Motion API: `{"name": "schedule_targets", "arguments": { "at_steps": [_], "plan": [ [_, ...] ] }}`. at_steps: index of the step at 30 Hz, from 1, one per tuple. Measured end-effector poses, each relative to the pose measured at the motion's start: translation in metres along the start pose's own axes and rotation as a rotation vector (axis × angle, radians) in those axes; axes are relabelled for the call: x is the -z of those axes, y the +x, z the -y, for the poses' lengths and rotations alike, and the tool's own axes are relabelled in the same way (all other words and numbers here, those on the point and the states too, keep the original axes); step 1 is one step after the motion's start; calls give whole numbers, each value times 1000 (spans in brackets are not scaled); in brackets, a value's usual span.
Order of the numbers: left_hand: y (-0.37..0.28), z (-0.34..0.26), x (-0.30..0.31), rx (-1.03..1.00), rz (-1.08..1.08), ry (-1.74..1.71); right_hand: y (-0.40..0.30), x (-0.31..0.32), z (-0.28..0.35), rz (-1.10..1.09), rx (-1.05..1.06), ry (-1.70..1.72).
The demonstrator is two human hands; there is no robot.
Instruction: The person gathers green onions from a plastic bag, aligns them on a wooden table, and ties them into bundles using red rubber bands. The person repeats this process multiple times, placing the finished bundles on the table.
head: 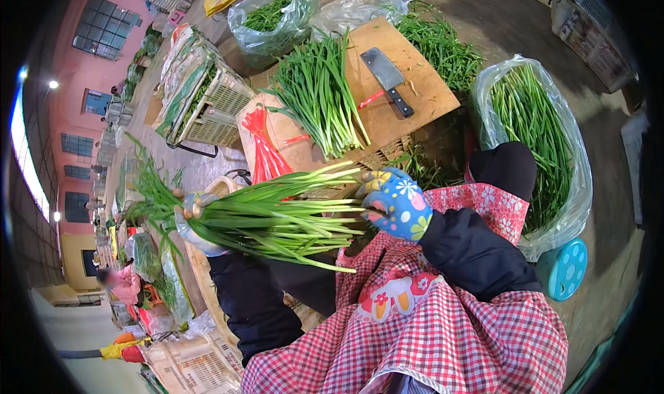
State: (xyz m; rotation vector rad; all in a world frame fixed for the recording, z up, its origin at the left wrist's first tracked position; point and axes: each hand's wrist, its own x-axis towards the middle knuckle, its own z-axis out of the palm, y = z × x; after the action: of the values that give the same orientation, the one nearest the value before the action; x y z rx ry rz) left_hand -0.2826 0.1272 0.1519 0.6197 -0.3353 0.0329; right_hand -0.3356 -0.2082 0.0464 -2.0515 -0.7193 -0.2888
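Note:
My left hand (193, 215), in a printed fabric glove, is closed around the leafy part of a bunch of garlic chives (270, 212). The bunch lies sideways above my lap, pale stem ends pointing right. At those ends is my right hand (398, 202), in a blue flowered glove. Its fingers are curved and apart, close to or touching the stem tips. Beyond, another pile of chives (324, 93) rests on a wooden board (430, 98). A cleaver (386, 75) with a black handle lies beside it, and red ties (264, 145) hang over the near edge.
A plastic bag of chives (534, 135) stands on the right, near a blue stool (565, 269). Behind the board are another filled bag (275, 20) and loose greens (441, 46). Stacked plastic crates (218, 109) stand left. A person in pink (124, 285) sits farther off.

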Motion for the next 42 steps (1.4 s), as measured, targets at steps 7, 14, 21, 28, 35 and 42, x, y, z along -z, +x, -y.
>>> {"name": "schedule_targets", "arguments": {
  "at_steps": [7, 14, 21, 28, 35, 42],
  "plan": [
    [4, -17, 5, -64, -24, -75, -52, 14, -50, 142, -126, -297],
    [10, -13, -8, -91, -103, -24, -47, 42, -40, 116, -193, -172],
    [19, 15, -22, -46, -64, 49, 8, 40, 16, -95, -118, 327],
    [23, 40, -53, -21, -102, 80, 39, 29, 43, 88, 17, -150],
    [22, 16, -29, -2, -41, -58, 25, 39, 18, 78, -29, -74],
    [21, 29, -32, 44, -78, -52, 6, 3, -28, 299, -543, 696]
  ]
}}
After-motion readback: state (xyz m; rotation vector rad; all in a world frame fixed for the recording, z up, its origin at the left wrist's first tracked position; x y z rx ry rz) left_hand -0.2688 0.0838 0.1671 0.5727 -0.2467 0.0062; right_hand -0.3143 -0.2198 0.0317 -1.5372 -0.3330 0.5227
